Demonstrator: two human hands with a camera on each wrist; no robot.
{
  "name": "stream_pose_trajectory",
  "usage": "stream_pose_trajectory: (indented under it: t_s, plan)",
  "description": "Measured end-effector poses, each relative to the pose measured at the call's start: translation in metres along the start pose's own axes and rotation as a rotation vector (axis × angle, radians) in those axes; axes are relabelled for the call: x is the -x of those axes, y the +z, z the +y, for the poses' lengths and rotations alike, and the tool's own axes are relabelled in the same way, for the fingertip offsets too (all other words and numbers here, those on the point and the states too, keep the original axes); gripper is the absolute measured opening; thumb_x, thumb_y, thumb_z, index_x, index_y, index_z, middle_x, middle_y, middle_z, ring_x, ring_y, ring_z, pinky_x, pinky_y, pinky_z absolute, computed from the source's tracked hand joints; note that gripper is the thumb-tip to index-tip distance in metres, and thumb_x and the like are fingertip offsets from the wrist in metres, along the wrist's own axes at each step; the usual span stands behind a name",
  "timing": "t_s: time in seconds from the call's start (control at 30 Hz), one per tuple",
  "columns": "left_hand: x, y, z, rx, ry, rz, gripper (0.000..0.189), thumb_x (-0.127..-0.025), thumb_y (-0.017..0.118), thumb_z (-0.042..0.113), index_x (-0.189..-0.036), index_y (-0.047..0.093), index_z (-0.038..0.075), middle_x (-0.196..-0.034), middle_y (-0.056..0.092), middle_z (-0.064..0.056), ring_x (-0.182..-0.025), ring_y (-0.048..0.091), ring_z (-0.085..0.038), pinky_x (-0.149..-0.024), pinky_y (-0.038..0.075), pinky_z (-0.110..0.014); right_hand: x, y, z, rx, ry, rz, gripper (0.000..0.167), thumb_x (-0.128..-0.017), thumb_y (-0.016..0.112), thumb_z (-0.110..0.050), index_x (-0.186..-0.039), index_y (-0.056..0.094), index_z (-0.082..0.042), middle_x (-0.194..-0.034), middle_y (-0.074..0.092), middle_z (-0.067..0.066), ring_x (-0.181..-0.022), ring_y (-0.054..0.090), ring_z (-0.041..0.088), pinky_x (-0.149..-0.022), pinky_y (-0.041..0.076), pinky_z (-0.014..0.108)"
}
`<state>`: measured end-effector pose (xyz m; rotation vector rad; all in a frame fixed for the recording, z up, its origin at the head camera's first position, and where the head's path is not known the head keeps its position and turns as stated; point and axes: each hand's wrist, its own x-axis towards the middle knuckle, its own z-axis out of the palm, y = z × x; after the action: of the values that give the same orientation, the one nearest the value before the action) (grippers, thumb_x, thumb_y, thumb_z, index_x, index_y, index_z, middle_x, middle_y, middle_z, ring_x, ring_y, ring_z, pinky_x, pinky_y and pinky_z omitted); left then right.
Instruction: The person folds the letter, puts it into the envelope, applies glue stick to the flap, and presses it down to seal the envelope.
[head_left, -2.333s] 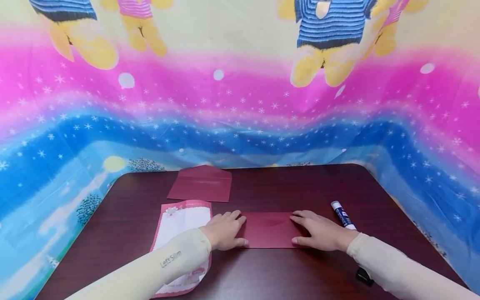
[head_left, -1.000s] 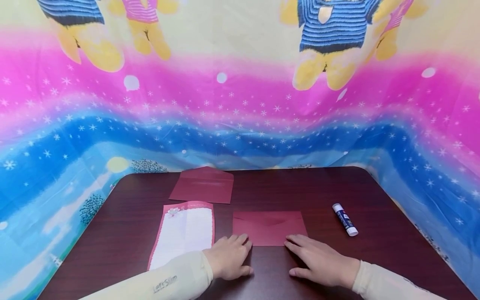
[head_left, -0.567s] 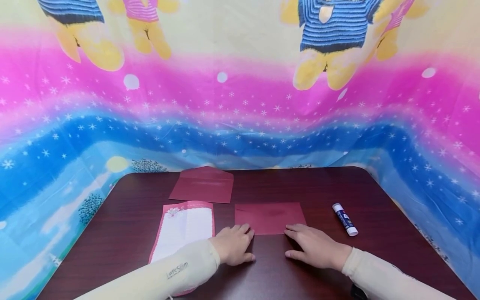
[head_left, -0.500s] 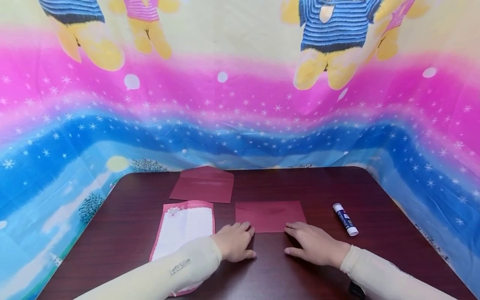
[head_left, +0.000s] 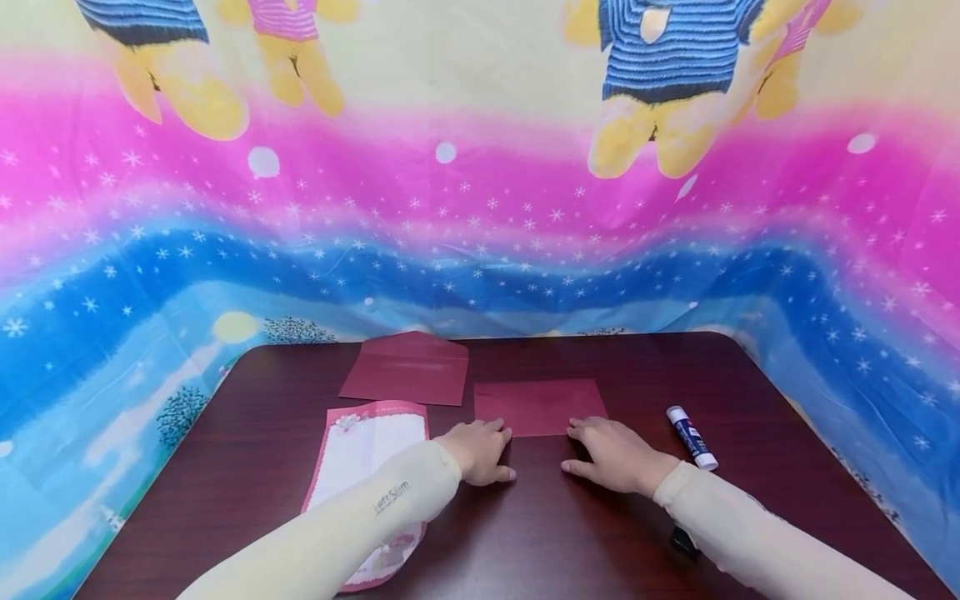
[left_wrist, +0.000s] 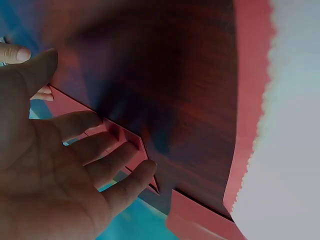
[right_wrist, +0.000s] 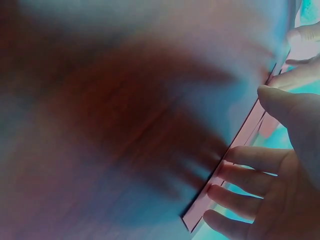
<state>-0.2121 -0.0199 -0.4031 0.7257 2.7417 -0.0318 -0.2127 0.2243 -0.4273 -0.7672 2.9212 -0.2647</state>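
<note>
On the left, a sheet of paper (head_left: 352,450) lies flat on the dark brown table (head_left: 517,533). It is white in the middle, with a pink edge and little flowers in a top corner. My left sleeve (head_left: 322,542) is pale, has writing on it, and goes over the paper. Behind the paper is the back envelope (head_left: 405,382). It is red, and its flap is up and points away from me.

Next comes my left hand (head_left: 477,451). Its fingers are spread a little and its thumb is wide apart from them. The fingertips touch the near left corner of the front envelope (head_left: 536,404), and the thumb is on my side of it.

The front envelope is red too. It lies flat on the table, just past my two hands, with its long side facing me.

My right hand (head_left: 618,452) is at the near right corner. Its fingertips touch there, and its thumb is apart, on my side of the edge. Neither hand pinches the envelope.

A black thing (head_left: 683,543) peeks out from under my right sleeve (head_left: 750,525). Farthest right, the glue stick (head_left: 692,437) lies on its side, near my wrist.
</note>
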Motion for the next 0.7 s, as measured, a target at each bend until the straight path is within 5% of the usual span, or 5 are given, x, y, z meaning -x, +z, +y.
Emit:
stream_pose_trajectory:
  t_s: [0.37,0.7]
  plan:
    - [-0.024,-0.007,-0.012,0.091,-0.055,-0.023,0.07,-0.094,0.065,0.05,-0.153,0.046,0.017,-0.162,0.041,-0.004,-0.148,0.043,-0.024,-0.12,0.038,-0.04,-0.028,0.002,0.006,0.015,0.05,0.011,0.067,-0.09,0.074,-0.043,-0.135,0.06,0.005,-0.141,0.059,0.025,-0.133,0.055,0.039,-0.109,0.046,0.053]
    - [-0.032,-0.013,-0.016,0.149,-0.089,-0.024,0.068,-0.096,0.064,0.048,-0.154,0.044,0.018,-0.163,0.039,-0.004,-0.149,0.041,-0.022,-0.121,0.037,-0.041,-0.044,-0.001,0.009,0.028,0.081,0.012,0.062,-0.086,0.078,-0.045,-0.125,0.064,0.001,-0.115,0.069,0.013,-0.103,0.066,0.026,-0.095,0.055,0.046]
